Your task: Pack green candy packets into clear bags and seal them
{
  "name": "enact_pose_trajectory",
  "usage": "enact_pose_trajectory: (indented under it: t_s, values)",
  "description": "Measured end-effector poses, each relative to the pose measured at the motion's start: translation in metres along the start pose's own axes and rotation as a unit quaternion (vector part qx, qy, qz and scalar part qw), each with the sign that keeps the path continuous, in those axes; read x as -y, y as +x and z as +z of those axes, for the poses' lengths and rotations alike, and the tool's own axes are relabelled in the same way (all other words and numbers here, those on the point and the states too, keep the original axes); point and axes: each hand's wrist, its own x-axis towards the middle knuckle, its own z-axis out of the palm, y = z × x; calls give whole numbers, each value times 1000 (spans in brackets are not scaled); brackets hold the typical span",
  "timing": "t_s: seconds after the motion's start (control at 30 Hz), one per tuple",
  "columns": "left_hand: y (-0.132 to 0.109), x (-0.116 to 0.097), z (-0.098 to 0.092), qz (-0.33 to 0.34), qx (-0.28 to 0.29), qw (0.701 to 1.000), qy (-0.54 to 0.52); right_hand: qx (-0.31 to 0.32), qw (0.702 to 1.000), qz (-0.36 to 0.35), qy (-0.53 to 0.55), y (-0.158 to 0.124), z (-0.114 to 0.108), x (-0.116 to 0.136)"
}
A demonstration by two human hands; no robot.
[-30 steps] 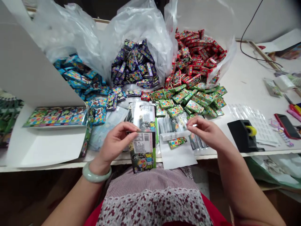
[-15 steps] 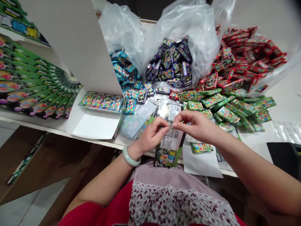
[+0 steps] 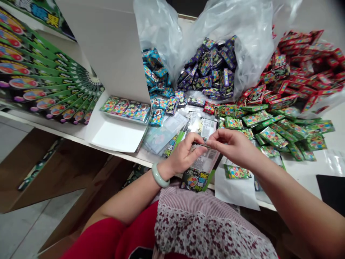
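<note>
My left hand point(image 3: 187, 154), with a pale bangle at the wrist, is closed in a pinch above the table's front edge. My right hand point(image 3: 232, 146) pinches from the other side, its fingertips almost touching those of the left. Between them runs a thin dark strip-like thing point(image 3: 202, 145), seen edge-on; its kind I cannot make out. Under the hands lies a flat printed packet point(image 3: 195, 180) in black and green, with a pale label panel. Left of it are translucent plastic sleeves point(image 3: 165, 133). To the right, a small green box point(image 3: 237, 172) rests on white paper point(image 3: 234, 192).
An open white carton point(image 3: 118, 133) holds a row of small boxes at left, beside fanned green cards point(image 3: 54, 90). Behind are piles of blue boxes point(image 3: 156, 72), purple boxes point(image 3: 208, 68), red boxes point(image 3: 304, 72) and green boxes point(image 3: 277, 133), with plastic bags point(image 3: 250, 39) around some.
The whole view has shifted, so the table's things appear farther right. Both hands stay pinched together over the packet, and more of the thin dark edge shows between their fingers.
</note>
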Motion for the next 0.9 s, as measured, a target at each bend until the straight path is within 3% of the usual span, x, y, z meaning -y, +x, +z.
enact_pose_trajectory:
  t_s: [0.27, 0.47, 0.63, 0.73, 0.9]
  values:
    - [1, 2, 4, 7, -38, 999, 18, 15, 1000, 10, 23, 3, -1, -2]
    - [-1, 0, 2, 0, -48, 997, 53, 68, 985, 102, 124, 15, -1, -9]
    - [4, -4, -11, -23, 35, 995, 94, 183, 916, 216, 284, 21, 2, -15]
    - [8, -7, -18, -45, 86, 989, 111, 224, 877, 235, 355, 26, 8, -21]
    - [11, -9, -15, -44, 72, 988, 126, 203, 893, 180, 358, 30, 12, -25]
